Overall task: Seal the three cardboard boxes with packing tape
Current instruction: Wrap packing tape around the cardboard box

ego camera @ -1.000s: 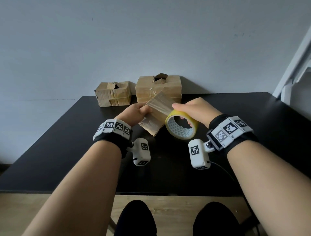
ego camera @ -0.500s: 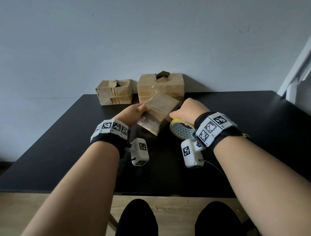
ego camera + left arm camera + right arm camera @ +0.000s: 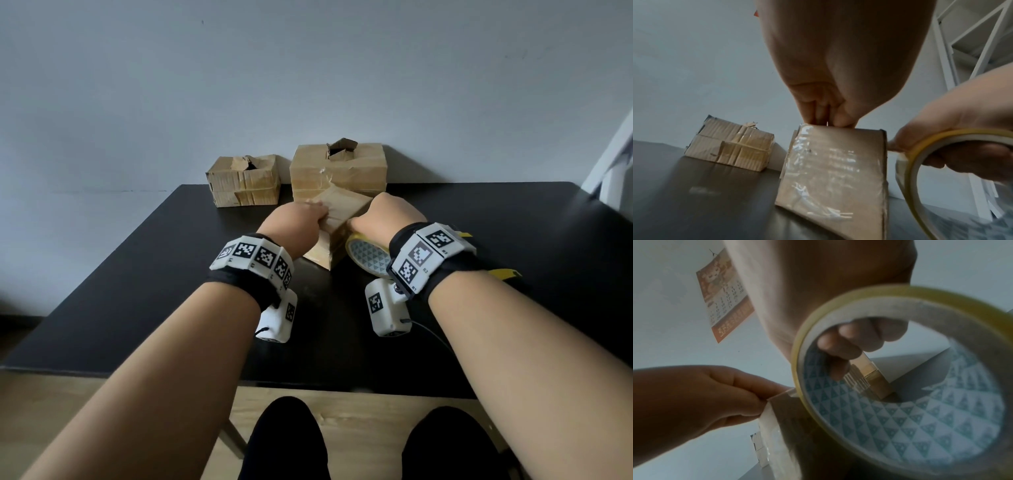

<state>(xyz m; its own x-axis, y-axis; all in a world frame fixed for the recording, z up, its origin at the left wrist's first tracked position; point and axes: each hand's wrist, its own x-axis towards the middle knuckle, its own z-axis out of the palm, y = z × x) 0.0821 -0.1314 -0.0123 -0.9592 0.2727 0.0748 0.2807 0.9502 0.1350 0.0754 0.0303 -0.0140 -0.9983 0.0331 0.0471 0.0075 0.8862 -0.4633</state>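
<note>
Head view: left hand (image 3: 294, 224) pinching top edge of small tape-wrapped brown cardboard box (image 3: 337, 236) on black table (image 3: 137, 291); right hand (image 3: 387, 219) gripping yellow-edged packing tape roll (image 3: 368, 258), fingers through core.

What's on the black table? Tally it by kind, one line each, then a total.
Cardboard boxes: 3, the near box held by the left hand, the small box and the big box by the wall.
Tape rolls: 1, the tape roll in the right hand.
Total: 4
</note>
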